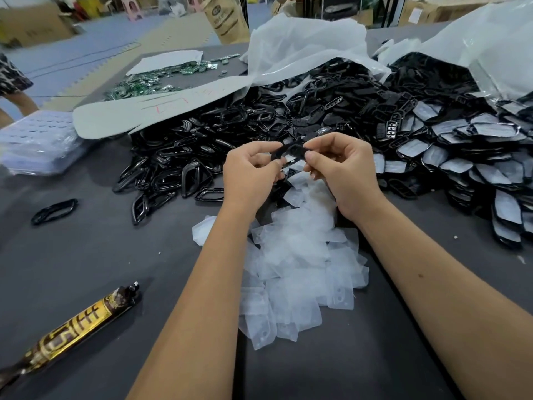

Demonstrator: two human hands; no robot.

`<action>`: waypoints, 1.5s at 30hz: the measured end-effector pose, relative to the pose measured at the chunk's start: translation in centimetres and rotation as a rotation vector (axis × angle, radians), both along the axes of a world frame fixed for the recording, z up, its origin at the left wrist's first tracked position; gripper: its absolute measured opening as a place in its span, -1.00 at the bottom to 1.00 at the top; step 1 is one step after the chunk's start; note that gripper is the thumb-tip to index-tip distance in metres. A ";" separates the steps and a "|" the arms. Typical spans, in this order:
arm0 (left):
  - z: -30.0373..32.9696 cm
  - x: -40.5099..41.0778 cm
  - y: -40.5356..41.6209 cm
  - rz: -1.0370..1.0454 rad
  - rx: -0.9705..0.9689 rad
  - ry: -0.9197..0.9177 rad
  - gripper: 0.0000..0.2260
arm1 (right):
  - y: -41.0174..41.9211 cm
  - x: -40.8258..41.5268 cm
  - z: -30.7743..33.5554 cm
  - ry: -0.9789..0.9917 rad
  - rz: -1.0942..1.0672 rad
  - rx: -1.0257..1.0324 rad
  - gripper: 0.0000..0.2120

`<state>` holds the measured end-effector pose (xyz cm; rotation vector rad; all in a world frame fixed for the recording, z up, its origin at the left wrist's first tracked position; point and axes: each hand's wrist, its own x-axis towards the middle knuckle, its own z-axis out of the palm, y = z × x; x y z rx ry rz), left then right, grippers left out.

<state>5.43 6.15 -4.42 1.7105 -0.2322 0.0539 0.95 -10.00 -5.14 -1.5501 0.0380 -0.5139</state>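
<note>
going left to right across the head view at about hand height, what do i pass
lone black frame → left hand → held black part → right hand → pile of film-covered black pieces

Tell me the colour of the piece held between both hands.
The piece is black, seen best in the head view.

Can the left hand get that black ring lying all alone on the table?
Probably yes: only bare table lies between the left hand and the ring. But it is busy pinching a black part.
</note>
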 end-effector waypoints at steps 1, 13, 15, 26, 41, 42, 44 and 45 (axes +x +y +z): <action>0.0 0.0 -0.1 0.001 0.018 -0.009 -0.83 | 0.1 0.1 -0.1 -0.004 -0.034 -0.044 -0.89; -0.6 0.3 -0.3 -0.006 0.056 -0.023 -0.82 | 0.7 0.1 -0.3 -0.020 -0.189 -0.453 -0.89; -0.7 0.2 -0.4 -0.013 0.081 -0.066 -0.86 | 0.7 0.0 -0.3 -0.026 -0.212 -0.493 -0.90; -0.2 0.1 -0.2 -0.116 -0.128 0.072 -0.84 | -0.4 0.3 -0.4 0.126 -0.045 -0.082 -0.89; -0.1 -0.1 -0.4 -0.067 -0.149 0.000 -0.86 | 0.0 0.0 -0.5 0.056 -0.051 -0.158 -0.91; -0.1 -0.1 -0.4 -0.090 -0.203 0.040 -0.86 | -0.1 0.0 -0.4 0.051 -0.014 -0.118 -0.92; 0.0 -0.1 -0.3 -0.142 -0.292 0.143 -0.86 | -0.3 0.0 -0.2 0.053 0.064 -0.048 -0.94; 0.1 -0.1 -0.2 -0.164 -0.319 0.192 -0.86 | -0.3 0.0 -0.1 0.057 0.099 -0.022 -0.95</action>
